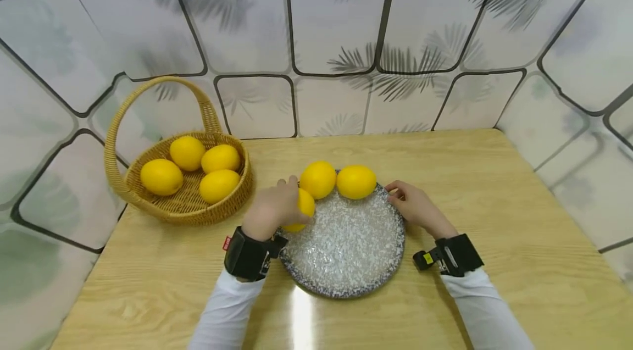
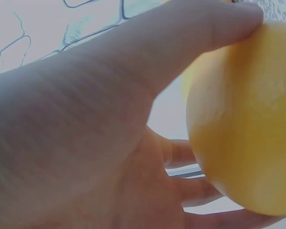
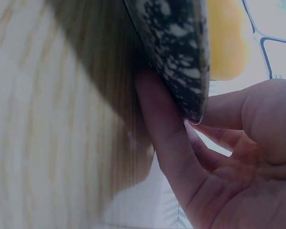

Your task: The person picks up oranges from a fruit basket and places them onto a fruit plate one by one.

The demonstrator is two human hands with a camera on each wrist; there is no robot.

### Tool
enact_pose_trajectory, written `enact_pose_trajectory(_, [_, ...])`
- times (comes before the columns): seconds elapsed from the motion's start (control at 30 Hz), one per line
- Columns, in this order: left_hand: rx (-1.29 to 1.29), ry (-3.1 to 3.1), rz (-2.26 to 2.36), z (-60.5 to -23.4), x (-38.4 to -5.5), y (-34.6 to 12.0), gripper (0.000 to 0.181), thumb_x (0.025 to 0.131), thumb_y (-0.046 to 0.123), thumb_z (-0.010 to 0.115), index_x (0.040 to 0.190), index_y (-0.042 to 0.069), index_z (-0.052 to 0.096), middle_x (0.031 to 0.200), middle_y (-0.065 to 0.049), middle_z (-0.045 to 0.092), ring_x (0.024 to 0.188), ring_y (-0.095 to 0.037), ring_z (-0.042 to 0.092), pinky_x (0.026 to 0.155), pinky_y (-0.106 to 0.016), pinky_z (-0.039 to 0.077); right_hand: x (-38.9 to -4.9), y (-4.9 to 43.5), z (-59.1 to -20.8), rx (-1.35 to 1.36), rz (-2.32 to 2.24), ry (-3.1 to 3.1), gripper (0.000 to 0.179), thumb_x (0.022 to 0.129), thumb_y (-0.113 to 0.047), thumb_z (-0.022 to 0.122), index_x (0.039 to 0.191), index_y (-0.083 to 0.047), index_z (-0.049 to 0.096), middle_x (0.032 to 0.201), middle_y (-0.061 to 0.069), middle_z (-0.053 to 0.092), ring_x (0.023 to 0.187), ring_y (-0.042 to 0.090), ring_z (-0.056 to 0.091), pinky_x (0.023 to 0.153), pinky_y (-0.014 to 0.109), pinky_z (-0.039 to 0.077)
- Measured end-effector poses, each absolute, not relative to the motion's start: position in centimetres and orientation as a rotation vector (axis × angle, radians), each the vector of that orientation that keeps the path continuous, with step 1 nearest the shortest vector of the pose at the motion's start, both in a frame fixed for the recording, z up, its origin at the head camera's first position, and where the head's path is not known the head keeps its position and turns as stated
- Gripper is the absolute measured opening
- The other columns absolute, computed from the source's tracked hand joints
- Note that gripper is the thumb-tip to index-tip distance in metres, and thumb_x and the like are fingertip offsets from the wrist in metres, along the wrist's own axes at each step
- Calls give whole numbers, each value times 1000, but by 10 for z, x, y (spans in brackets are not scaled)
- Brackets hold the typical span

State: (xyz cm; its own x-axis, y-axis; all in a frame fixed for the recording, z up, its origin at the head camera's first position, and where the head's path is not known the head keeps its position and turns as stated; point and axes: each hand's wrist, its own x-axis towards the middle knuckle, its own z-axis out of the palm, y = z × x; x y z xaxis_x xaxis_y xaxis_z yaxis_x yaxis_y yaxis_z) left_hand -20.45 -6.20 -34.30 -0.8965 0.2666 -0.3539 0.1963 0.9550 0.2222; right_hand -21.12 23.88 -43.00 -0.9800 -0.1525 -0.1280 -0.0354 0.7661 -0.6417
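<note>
A round speckled grey plate (image 1: pixel 353 248) with a dark rim lies on the table. My left hand (image 1: pixel 274 204) grips a yellow lemon (image 1: pixel 304 208) over the plate's left edge; in the left wrist view, thumb and fingers curve around the lemon (image 2: pixel 248 124). Two other lemons sit at the plate's far side, one lemon (image 1: pixel 318 179) close to the held one and another lemon (image 1: pixel 356 182) to its right. My right hand (image 1: pixel 414 204) pinches the plate's right rim. In the right wrist view, fingers reach beneath the plate (image 3: pixel 176 52) and the thumb lies at its edge.
A wicker basket (image 1: pixel 242 196) with a tall arched handle stands at the left, holding several lemons (image 1: pixel 161 177). The wooden table (image 1: pixel 470 174) meets a patterned wall covering (image 1: pixel 336 103) at the back and sides.
</note>
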Motion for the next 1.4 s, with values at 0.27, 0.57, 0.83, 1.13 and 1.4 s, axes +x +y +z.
enact_pose_trajectory(0.27, [363,2754,192,-332,-205,-66,97,83,52,64,151,-4,25,149,-30,42,125,-42,51,98,-52,51,-215,239,-427,-149,-1007,2776,35,100,-15,48,130,0,54,111,29,65,98,36,60,79,48,52])
enact_pose_trajectory(0.57, [374,2758,182,-335,-208,-68,92,86,52,60,152,-2,26,148,-28,46,124,-39,52,97,-52,52,-214,240,-429,-156,-1003,2784,35,100,-15,48,130,0,54,113,30,65,98,36,60,79,49,53])
enact_pose_trajectory(0.83, [392,2755,191,-334,-210,-69,88,88,50,59,151,-2,27,145,-27,50,121,-37,55,92,-50,55,-215,240,-428,-148,-1003,2790,34,99,-15,49,129,0,55,112,29,65,97,36,60,78,47,53])
enact_pose_trajectory(1.13, [367,2753,178,-333,-210,-69,86,90,51,57,152,0,28,146,-25,49,120,-38,56,93,-50,54,-215,240,-426,-145,-1005,2790,35,99,-16,49,129,0,55,113,30,65,99,36,60,80,49,53])
enact_pose_trajectory(1.4, [366,2740,217,-335,-207,-71,80,92,50,54,150,-1,31,144,-25,51,122,-37,54,97,-51,52,-213,240,-428,-130,-994,2786,34,99,-15,50,129,0,56,109,28,66,94,33,60,78,46,52])
